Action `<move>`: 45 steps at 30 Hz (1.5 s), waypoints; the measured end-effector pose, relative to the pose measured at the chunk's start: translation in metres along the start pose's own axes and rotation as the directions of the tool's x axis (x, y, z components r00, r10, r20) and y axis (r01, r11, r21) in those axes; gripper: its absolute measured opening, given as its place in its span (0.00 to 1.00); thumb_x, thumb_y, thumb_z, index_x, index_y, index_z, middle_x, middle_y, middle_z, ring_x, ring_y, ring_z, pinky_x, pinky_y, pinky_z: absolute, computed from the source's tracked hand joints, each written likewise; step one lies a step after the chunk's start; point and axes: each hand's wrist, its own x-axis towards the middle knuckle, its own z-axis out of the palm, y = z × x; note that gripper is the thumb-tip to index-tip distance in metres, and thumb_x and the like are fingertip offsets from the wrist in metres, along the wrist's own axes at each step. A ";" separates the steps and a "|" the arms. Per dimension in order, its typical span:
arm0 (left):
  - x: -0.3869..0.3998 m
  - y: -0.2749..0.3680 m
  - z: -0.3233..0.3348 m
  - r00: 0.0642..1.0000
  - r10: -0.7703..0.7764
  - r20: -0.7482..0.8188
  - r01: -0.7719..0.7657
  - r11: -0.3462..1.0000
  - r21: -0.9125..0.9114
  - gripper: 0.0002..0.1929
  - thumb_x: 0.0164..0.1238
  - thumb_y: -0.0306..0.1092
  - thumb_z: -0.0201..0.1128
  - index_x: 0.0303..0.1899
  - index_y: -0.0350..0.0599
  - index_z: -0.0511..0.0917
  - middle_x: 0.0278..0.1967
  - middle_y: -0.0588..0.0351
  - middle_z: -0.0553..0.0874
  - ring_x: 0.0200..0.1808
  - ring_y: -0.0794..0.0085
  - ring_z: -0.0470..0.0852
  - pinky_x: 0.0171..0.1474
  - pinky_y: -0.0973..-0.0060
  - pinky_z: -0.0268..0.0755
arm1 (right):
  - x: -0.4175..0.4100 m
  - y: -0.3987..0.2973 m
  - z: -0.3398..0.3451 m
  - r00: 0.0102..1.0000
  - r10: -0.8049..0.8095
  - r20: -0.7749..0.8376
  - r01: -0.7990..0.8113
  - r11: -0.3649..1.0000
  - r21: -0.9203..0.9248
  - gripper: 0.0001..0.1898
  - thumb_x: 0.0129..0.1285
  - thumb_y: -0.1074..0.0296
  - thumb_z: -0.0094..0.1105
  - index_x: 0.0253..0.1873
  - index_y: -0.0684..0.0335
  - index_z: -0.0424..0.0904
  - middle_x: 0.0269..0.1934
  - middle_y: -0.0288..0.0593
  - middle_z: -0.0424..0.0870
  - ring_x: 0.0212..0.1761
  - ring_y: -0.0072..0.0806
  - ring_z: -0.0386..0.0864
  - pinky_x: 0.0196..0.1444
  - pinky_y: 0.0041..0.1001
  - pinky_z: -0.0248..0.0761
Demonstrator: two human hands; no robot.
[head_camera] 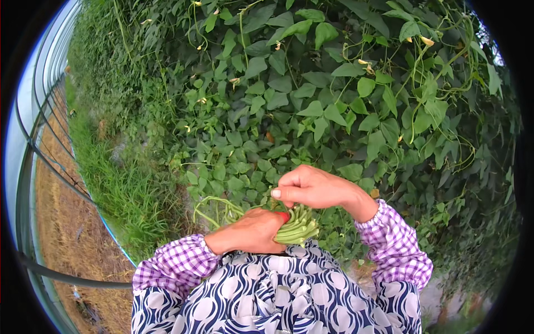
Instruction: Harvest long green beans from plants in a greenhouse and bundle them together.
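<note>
My left hand grips a bundle of long green bean pods in front of my body. The pods' near ends fan out to the right of the fist, and long thin pod ends loop out on the left. Something red shows at the left thumb; whether it is a band or a cover is unclear. Just above the bundle, my right hand has its fingers curled and its thumb pressed towards them. The fingertips reach down to the pods, and anything thin between them is hidden.
A dense wall of climbing bean vines with pale flowers stands before me. Grass grows along its foot at left. Curved metal hoops of a tunnel frame border dry, straw-covered ground on the far left.
</note>
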 end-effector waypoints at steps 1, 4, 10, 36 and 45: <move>0.001 -0.005 0.007 0.997 -0.048 -0.062 0.056 0.988 0.141 0.19 0.47 0.38 0.66 0.39 0.35 0.74 0.31 0.39 0.82 0.37 0.48 0.81 0.40 0.60 0.72 | -0.006 -0.013 0.007 0.994 -0.093 -0.053 0.078 0.969 -0.236 0.16 0.64 0.56 0.53 0.30 0.64 0.77 0.12 0.39 0.65 0.15 0.24 0.66 0.19 0.27 0.58; 0.003 -0.030 0.012 0.968 -0.122 -0.220 0.171 0.961 0.218 0.19 0.46 0.33 0.64 0.42 0.36 0.74 0.32 0.40 0.82 0.36 0.49 0.81 0.39 0.59 0.73 | -0.025 -0.022 0.034 0.974 -0.222 -0.041 0.163 0.818 -0.552 0.12 0.58 0.58 0.59 0.32 0.62 0.78 0.16 0.41 0.69 0.21 0.32 0.73 0.30 0.31 0.64; -0.011 -0.044 0.014 0.854 -0.080 -0.514 0.231 0.944 0.236 0.20 0.46 0.30 0.64 0.44 0.38 0.74 0.30 0.43 0.82 0.33 0.50 0.81 0.34 0.59 0.72 | -0.050 -0.016 0.035 0.966 -0.191 -0.176 0.016 0.720 -0.694 0.13 0.50 0.60 0.66 0.37 0.60 0.79 0.55 0.46 0.70 0.55 0.35 0.71 0.64 0.54 0.45; -0.010 -0.027 0.005 0.669 -0.148 -0.728 0.123 0.989 -0.087 0.15 0.46 0.33 0.66 0.37 0.40 0.75 0.28 0.42 0.81 0.32 0.47 0.81 0.33 0.60 0.71 | -0.036 -0.031 0.047 0.892 -0.381 -0.245 0.332 0.918 -0.219 0.21 0.50 0.58 0.69 0.45 0.61 0.73 0.15 0.31 0.66 0.17 0.26 0.66 0.35 0.28 0.65; 0.022 -0.040 -0.007 0.912 -0.155 -0.380 -0.123 0.779 -0.615 0.20 0.45 0.29 0.73 0.42 0.34 0.77 0.35 0.56 0.84 0.36 0.77 0.82 0.40 0.79 0.75 | -0.043 0.044 0.063 0.757 -0.397 -0.519 0.303 0.917 -0.259 0.16 0.53 0.64 0.63 0.45 0.62 0.74 0.27 0.43 0.73 0.28 0.37 0.74 0.27 0.33 0.66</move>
